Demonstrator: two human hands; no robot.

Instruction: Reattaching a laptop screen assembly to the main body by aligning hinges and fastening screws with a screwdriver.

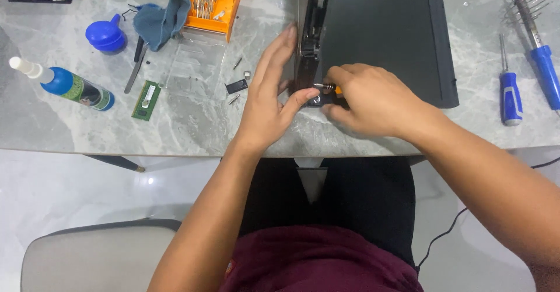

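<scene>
- Holding a small screwdriver (pixel 326 87) in my right hand (pixel 373 102), I close my fingers around it; only its metal tip and a bit of orange handle show, and the tip points at the left edge of the black laptop (pixel 379 35).
- My left hand (pixel 271 102) is open and flat, the fingers are stretched along the left side of the laptop, and the thumb touches its near corner just beside the screwdriver tip. It grips nothing.
- The laptop lies on the grey marble table (pixel 192 129), in front of me, a little to the right of the middle, with its dark flat side up.
- Left of my left hand, some small screws and a small black part (pixel 236 86) lie on the table, near a clear plastic lid (pixel 195 64).
- An orange bit case (pixel 216 3) stands behind the lid, with a blue cloth (pixel 163 21) beside it.
- Further left I see a green memory module (pixel 146 100), a blue air blower (pixel 106 34) and a blue bottle with a white nozzle (pixel 64 85).
- On the right, well apart from the laptop, two blue-handled tools lie: a screwdriver with blue handle (pixel 510 94) and a brush (pixel 539 47).
</scene>
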